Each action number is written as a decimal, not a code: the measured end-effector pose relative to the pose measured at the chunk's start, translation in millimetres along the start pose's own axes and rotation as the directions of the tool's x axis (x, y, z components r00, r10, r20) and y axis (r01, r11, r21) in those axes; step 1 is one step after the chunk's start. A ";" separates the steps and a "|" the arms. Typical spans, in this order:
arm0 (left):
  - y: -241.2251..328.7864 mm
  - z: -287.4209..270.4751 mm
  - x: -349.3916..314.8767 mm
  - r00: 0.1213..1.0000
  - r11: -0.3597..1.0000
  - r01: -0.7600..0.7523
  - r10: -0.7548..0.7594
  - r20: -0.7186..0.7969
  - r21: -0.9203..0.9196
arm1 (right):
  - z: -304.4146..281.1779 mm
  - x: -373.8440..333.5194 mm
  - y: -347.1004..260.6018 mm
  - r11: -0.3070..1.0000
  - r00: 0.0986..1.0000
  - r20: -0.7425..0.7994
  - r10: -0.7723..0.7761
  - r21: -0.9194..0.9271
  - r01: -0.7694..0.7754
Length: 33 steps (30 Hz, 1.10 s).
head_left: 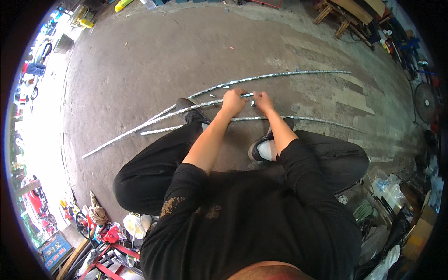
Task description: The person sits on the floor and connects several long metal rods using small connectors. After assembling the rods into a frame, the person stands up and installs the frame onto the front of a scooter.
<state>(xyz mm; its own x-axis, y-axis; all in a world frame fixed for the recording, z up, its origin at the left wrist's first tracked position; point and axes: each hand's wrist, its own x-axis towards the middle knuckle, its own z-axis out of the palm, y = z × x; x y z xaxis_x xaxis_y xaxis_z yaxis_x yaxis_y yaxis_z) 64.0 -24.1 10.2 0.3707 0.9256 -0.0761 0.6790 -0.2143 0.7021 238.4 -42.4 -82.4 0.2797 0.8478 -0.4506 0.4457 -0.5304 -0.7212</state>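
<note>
My left hand (234, 101) is closed round a long, thin silvery rod (128, 132) with a ribbed or wrapped-looking surface. That rod runs from the far left of the floor, over my left shoe, up to my hands. A short stretch of it shows between the hands. My right hand (264, 102) pinches at its right end; whether a separate piece is between those fingers I cannot tell. Just under the fingers is a small shiny piece (253, 103). Two similar rods lie on the floor, a farther rod (289, 73) and a nearer rod (322, 122) passing by my right shoe.
Small metal bits (212, 95) lie near the left hand. My shoes (189, 112) flank the work on the concrete floor (154, 51). A wooden bench (347, 21) stands far right, a fan (425, 102) at the right edge. Tools and clutter (109, 233) fill the lower left; bags lie lower right.
</note>
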 end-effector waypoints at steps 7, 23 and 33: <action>-5.0 -4.9 1.2 0.996 0.996 0.059 -0.054 0.070 -0.071 | 20.0 -18.1 10.4 0.925 0.985 -0.007 -0.173 -0.344 0.160; 11.3 -6.8 1.3 0.984 0.988 0.151 -0.152 0.088 0.018 | -41.8 -41.4 -31.1 0.536 0.947 0.287 -0.142 0.827 -0.170; 10.4 -8.4 -0.3 0.992 0.995 0.100 -0.100 0.072 0.005 | -51.3 -40.6 -32.3 0.604 0.927 0.343 -0.148 0.774 -0.190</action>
<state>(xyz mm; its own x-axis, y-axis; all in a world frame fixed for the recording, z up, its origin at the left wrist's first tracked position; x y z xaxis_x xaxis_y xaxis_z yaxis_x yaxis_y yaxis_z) 65.7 -23.9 23.4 0.3459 0.9174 -0.1967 0.7157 -0.1224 0.6875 256.3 -59.8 -13.8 -0.0986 0.8653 -0.4915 -0.4418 -0.4806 -0.7575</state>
